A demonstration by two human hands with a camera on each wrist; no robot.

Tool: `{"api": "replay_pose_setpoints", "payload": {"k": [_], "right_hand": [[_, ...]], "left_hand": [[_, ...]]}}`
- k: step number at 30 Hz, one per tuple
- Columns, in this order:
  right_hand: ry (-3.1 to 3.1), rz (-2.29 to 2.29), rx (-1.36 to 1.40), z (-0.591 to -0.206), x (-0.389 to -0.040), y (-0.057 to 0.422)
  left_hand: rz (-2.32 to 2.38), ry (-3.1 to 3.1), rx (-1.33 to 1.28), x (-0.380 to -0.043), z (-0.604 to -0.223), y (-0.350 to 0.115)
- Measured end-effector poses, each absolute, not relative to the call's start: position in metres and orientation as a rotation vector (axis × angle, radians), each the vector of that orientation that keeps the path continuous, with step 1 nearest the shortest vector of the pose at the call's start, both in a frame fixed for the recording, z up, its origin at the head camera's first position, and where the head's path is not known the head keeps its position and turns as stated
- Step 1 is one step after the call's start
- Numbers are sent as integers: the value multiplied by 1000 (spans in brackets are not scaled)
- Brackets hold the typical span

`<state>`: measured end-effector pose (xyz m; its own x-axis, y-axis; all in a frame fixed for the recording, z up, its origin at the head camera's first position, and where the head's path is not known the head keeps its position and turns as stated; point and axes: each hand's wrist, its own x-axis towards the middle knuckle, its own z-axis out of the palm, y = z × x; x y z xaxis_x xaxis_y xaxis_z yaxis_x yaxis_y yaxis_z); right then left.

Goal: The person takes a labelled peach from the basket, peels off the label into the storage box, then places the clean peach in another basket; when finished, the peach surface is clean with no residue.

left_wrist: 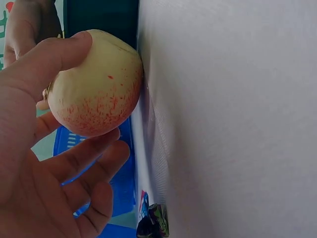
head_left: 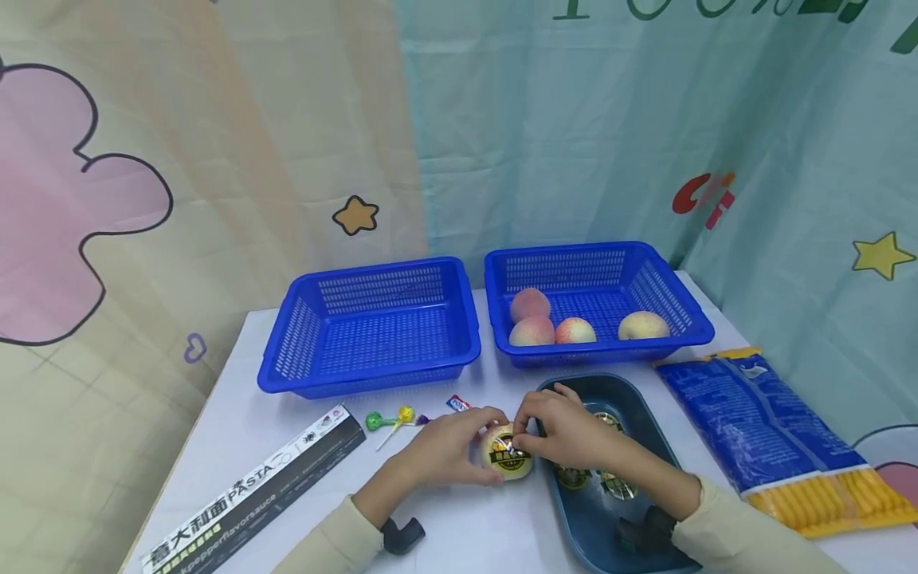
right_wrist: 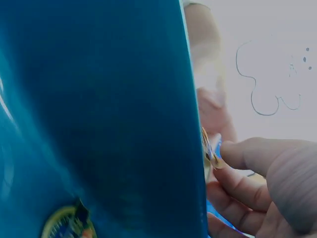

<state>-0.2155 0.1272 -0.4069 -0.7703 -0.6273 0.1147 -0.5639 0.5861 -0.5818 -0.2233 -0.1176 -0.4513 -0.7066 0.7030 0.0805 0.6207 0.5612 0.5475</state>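
Note:
A pale peach (head_left: 497,458) with red speckles (left_wrist: 96,94) stands on the white table, a round black-and-gold sticker (head_left: 511,451) on its side. My left hand (head_left: 450,448) holds the fruit between thumb and fingers. From the other side, my right hand (head_left: 574,426) reaches over the dark blue-grey tray (head_left: 584,518). Its thumb and index finger pinch the sticker's gold edge in the right wrist view. Several similar round stickers (head_left: 618,485) lie inside the tray, partly hidden by the right forearm; one sticker (right_wrist: 69,225) shows at the bottom of the right wrist view.
Behind are two blue baskets; the right basket (head_left: 602,351) holds several peaches (head_left: 532,331), while the left basket (head_left: 369,327) shows a bare bottom. Lollipops (head_left: 390,418) and a small wrapped candy (head_left: 457,403) lie left of my hands. A pasta box (head_left: 258,494) and a blue-yellow packet (head_left: 782,446) flank the area.

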Motion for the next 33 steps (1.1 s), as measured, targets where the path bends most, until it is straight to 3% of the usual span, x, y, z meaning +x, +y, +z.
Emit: {"api": "replay_pose_setpoints", "payload": {"k": [10,18,22,33], "right_hand": [[2560,-1159,-998,-394,-202,133],[2172,-1376,-803,-378,-190,201],[2151,-1294,-719,-395,-175,217],[2569,-806,-767,-431,-158,202]], "left_hand": [[798,2674,1105,-221,-450,-113],[823,2694,1089,-227,-448,-116],[846,2675,1066,-227,-448,-119],[855,2655,1079,-226,-451,-120]]}}
